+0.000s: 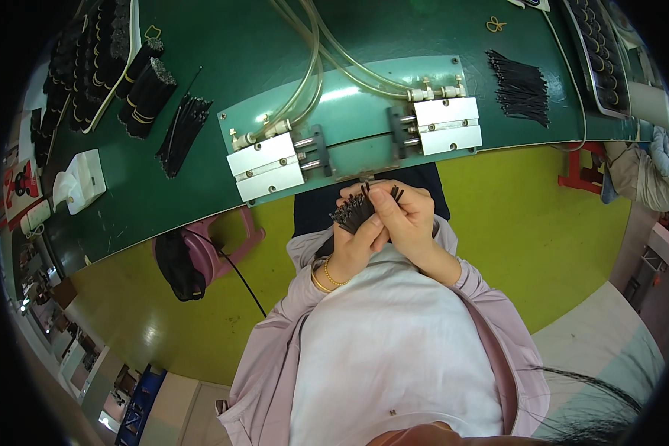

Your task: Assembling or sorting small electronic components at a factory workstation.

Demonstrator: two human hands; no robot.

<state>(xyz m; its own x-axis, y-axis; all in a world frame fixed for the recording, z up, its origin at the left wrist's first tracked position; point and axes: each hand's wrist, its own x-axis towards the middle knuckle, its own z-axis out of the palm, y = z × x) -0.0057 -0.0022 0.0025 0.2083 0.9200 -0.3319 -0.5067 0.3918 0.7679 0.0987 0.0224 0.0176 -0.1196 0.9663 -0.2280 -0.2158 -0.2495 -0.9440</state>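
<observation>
My left hand (354,249) is closed around a bundle of thin black wire-like pieces (351,212), their ends pointing up and away from me. Close against it, my right hand (410,219) pinches a few of the same black pieces between thumb and fingers. Both hands are in front of my chest, just off the near edge of a metal fixture plate (349,104). On that plate two silver pneumatic clamps, the left one (266,167) and the right one (447,125), face each other with a gap between their dark jaws. The lower part of the bundle is hidden by my hands.
Loose black pieces lie on the green table (201,37) in a left pile (183,136) and a right pile (518,88). Banded bundles (147,97) and a white box (82,182) stand at left. Clear hoses (316,44) run to the clamps. A tray (598,56) holds bundles at right.
</observation>
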